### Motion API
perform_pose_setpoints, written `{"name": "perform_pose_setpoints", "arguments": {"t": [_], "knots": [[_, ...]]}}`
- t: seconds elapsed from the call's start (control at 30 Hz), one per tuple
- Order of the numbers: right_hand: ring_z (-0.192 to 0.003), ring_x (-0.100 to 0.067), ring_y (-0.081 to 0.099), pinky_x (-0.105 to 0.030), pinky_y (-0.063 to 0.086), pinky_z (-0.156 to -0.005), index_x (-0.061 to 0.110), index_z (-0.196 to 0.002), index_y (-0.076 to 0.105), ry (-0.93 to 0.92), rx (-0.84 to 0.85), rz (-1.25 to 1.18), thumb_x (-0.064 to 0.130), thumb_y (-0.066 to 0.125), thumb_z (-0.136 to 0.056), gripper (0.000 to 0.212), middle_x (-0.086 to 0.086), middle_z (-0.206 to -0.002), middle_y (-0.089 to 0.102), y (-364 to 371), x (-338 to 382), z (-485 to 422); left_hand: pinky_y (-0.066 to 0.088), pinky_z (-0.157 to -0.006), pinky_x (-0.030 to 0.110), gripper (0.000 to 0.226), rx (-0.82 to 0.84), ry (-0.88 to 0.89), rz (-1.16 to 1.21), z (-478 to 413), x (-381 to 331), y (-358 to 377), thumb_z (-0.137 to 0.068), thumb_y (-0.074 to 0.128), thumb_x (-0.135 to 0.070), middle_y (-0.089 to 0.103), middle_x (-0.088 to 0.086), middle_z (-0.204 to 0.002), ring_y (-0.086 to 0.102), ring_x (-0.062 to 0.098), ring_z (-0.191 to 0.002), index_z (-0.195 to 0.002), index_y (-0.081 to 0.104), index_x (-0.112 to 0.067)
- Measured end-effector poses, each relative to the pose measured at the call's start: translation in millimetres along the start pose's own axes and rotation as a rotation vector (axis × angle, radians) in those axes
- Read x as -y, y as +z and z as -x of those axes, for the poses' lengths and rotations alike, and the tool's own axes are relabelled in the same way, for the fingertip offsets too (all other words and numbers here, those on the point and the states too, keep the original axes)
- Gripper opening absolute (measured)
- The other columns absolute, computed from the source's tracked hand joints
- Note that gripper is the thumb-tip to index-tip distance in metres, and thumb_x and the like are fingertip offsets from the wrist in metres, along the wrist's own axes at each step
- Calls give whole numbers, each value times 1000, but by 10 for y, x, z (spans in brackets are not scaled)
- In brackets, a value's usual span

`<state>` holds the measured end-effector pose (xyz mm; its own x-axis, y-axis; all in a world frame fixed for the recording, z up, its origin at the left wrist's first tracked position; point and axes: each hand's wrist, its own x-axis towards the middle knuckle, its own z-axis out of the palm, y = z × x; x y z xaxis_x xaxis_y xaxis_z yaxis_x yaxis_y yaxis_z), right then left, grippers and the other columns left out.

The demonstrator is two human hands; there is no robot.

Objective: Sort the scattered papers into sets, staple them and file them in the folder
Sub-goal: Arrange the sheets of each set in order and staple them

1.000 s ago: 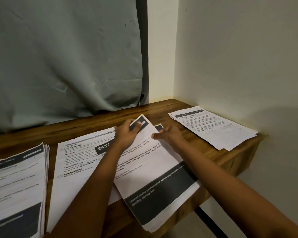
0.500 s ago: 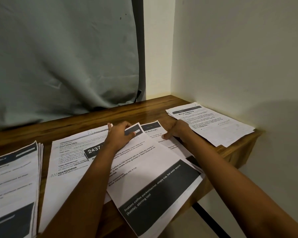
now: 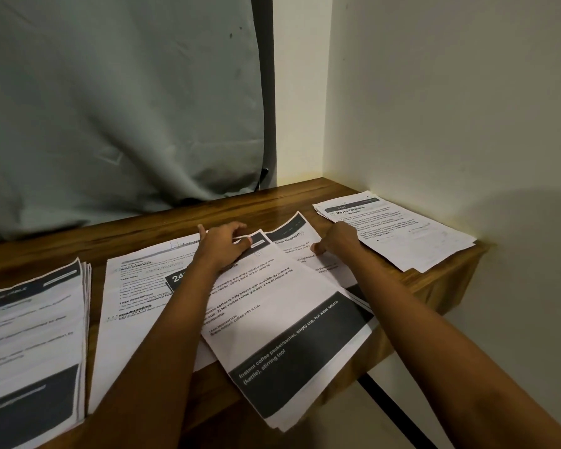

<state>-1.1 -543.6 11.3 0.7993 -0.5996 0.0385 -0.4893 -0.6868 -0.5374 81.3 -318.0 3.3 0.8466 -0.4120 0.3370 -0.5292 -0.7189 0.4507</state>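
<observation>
The coffee sheet (image 3: 282, 322) overhangs the near edge of the tabletop (image 3: 162, 228). The left hand (image 3: 224, 246) pinches its far end, probably to slide it off the bedroom sheet (image 3: 289, 233), which the curled right hand (image 3: 336, 238) steadies; gripping or pressing, I cannot tell.

Single head-worn wide-angle view, facing forward and down, close above a wooden table (image 3: 149, 230)

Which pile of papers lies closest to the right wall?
The pile headed Mirror Cleaning, at the right end of the table; the rest lie further left.
</observation>
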Motion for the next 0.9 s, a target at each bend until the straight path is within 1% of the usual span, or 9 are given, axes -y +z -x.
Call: {"name": "perform_pose_setpoints", "arguments": {"t": [0.17, 0.27, 0.4, 0.53, 0.6, 0.67, 0.77, 0.83, 0.9], "knots": [[-110, -30, 57, -27, 36, -78, -7, -115, 57, -39, -48, -140, 30, 71, -85, 50, -18, -118, 61, -96, -117, 86, -6, -116, 53, 71, 189, -93, -70, 124, 15, -109, -84, 60, -59, 47, 7, -145, 34, 31, -139, -142, 40, -23], [-98, -29, 59, -28, 36, -76, -7, -103, 66, -87, -68, -233, 25, 67, -87, 35, -19, -106, 66, -135, -162, 121, 0, -117, 57, 71, 232, -104, -67, 264, 104, -48, -81, 62, -61, 50, 6, -141, 41, 31, -134, -138, 43, -23], [-88, -31, 60, -35, 44, -82, -2, -85, 70, -143, -152, -433, 18, 64, -88, 21, -17, -88, 66, -251, -193, 189, 9, -116, 57, 72, 142, -106, 61, 325, 128, -24, -77, 72, -51, 53, 7, -139, 46, 30, -129, -137, 45, -22], [-84, -25, 56, -29, 42, -72, 1, -107, 70, -119, -307, -548, 17, 60, -92, 24, -15, -104, 68, -419, -220, 185, 23, -113, 56, 60, -6, -127, 138, 370, 94, -21, -75, 79, -39, 60, 4, -129, 53, 29, -121, -125, 51, -23], [-80, -22, 54, -27, 41, -70, 2, -107, 70, -129, -402, -587, 16, 58, -93, 23, -15, -107, 69, -515, -247, 166, 38, -106, 52, 50, -72, -152, 197, 422, 68, -14, -78, 78, -33, 62, 6, -124, 55, 30, -116, -121, 55, -22], [-78, -21, 56, -27, 43, -69, 0, -106, 70, -140, -483, -663, 14, 55, -94, 23, -15, -106, 69, -607, -270, 157, 49, -96, 44, 47, -119, -172, 222, 477, 26, 5, -81, 75, -26, 62, 9, -125, 59, 29, -111, -124, 58, -16], [-76, -19, 56, -29, 47, -69, -1, -99, 68, -151, -594, -772, 15, 53, -96, 22, -11, -97, 67, -738, -267, 182, 49, -92, 39, 43, -176, -173, 207, 529, -41, 6, -87, 70, -23, 64, 10, -124, 62, 28, -107, -127, 60, -11], [-74, -18, 56, -29, 50, -69, 1, -94, 67, -156, -657, -843, 16, 52, -97, 21, -7, -89, 64, -813, -243, 193, 47, -87, 32, 31, -229, -161, 216, 532, -71, -12, -90, 65, -22, 66, 10, -119, 61, 25, -103, -120, 65, -11], [-75, -16, 58, -22, 49, -67, 3, -93, 66, -163, -714, -914, 17, 51, -97, 21, -5, -88, 64, -873, -221, 196, 44, -75, 22, 19, -291, -149, 285, 540, -97, -47, -94, 59, -19, 67, 11, -110, 58, 20, -93, -109, 67, -9]]}}
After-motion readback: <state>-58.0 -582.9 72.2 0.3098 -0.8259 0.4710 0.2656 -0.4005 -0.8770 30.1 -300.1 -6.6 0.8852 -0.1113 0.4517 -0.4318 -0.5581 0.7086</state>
